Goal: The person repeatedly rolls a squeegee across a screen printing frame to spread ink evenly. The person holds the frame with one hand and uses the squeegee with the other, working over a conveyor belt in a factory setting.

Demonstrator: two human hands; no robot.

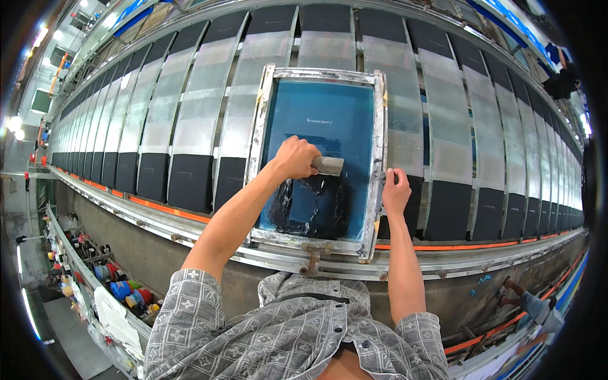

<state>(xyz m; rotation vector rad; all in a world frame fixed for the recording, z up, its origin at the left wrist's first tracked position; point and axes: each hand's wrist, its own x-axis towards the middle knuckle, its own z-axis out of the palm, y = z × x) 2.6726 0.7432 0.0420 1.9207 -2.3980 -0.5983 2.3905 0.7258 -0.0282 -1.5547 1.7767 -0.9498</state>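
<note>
Blue rectangular mesh screen point(320, 101) set in a silver, ink-smeared metal frame point(258, 136) is seen in the head view, laid across the middle of a long worktop point(202, 120) of pale, glossy panels, its lower end reaching the near edge. A pale grey, block-shaped squeegee point(329, 166) is clasped by the left hand point(297, 157), the grip closed round its left end. At the frame's right edge the right hand point(396, 190) is placed with fingertips drawn together; whether the frame is pinched or merely touched cannot be told.

Ink spreading appears to be the step in hand, since wet black ink point(310, 202) is smeared over the mesh's lower half. An even, level stroke, with the frame steadied, seems to be called for next.

Dark fabric pieces point(190, 180) are spread over the neighbouring panels, and an orange strip point(168, 209) is run along the worktop's near edge. The frame's lower left corner is partly crossed by the left forearm. Beyond the near edge, at lower right, a co-worker point(535, 307) is seen, well apart.
</note>
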